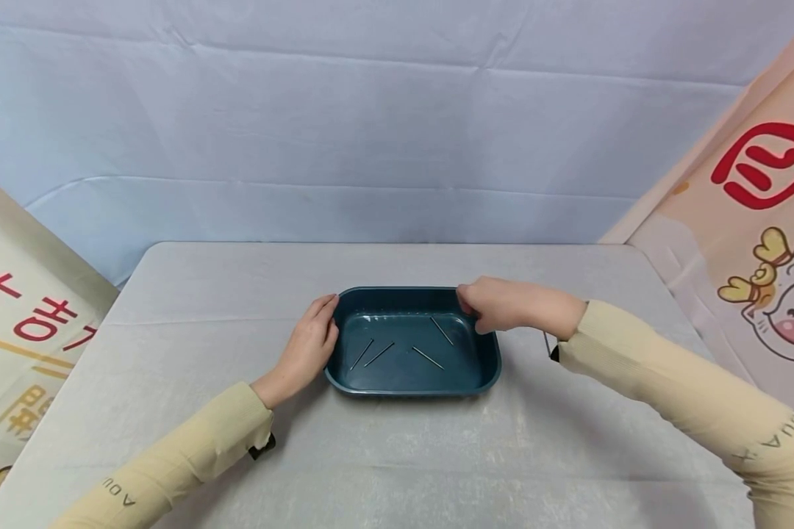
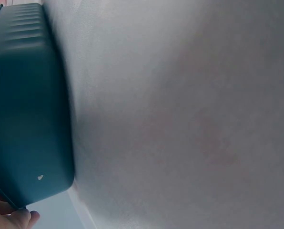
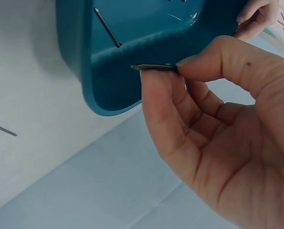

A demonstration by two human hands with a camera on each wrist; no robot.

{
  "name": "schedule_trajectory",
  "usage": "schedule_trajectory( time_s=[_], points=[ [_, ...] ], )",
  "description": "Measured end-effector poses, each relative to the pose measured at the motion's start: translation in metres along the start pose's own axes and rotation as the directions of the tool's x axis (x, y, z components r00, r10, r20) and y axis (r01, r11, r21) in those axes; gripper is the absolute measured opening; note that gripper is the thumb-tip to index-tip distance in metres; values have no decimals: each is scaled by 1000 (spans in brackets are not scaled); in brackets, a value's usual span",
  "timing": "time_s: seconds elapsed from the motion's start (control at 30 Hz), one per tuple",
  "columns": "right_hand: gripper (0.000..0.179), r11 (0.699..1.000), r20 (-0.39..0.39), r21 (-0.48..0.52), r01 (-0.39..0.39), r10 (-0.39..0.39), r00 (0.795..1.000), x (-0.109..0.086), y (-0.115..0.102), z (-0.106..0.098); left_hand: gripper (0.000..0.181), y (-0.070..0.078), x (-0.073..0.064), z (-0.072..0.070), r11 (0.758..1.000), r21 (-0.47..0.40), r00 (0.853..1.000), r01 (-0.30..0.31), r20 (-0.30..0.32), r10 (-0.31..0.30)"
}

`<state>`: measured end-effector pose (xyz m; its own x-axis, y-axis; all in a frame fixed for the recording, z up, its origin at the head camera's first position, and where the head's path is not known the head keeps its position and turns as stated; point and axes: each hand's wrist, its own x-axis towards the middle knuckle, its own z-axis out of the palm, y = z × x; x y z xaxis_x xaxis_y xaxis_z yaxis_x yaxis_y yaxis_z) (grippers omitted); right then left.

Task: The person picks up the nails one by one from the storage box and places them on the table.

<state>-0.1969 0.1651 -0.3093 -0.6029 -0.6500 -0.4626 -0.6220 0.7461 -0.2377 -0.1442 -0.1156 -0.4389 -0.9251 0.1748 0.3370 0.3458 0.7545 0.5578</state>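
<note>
At the centre of the head view, slightly below the middle: one blue-green tray (image 1: 413, 392), rectangular with rounded corners, standing upright on a pale cloth-covered table (image 1: 503, 455). Outer wall marked with one small white fleck (image 2: 40, 177), lower left of the left-wrist view.

Contents of tray, four thin metal nails lying apart on its floor: first nail (image 1: 362, 354) and second nail (image 1: 379, 354), slanting side by side in the left half; third nail (image 1: 428, 358), right of centre; fourth nail (image 1: 442, 331), towards the upper right.

Left hand (image 1: 309, 342), at the tray's left end: fingers bent over the rim, gripping it.

Right hand (image 1: 496, 305), at the tray's upper-right corner: thumb and fingertip brought together on a fifth nail (image 3: 156, 67), pinched lengthwise above the tray in the right-wrist view, point towards the left.

At the left edge of the right-wrist view: one loose nail (image 3: 3, 129), on the table outside the tray.

Surroundings: light blue cloth backdrop (image 1: 397, 147), across the top; printed banner (image 1: 688, 257), right edge; second printed banner (image 1: 66, 272), left edge; two cream sleeves with dark lettering, lower left and lower right.
</note>
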Motion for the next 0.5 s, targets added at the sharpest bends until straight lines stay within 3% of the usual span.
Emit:
schedule_trajectory(
  time_s=[0.5],
  points=[
    [14,999,-41,31,-8,9,999,-18,16,8,41,1,-3,2,1000,-2,1000,13,1,-13]
  ],
)
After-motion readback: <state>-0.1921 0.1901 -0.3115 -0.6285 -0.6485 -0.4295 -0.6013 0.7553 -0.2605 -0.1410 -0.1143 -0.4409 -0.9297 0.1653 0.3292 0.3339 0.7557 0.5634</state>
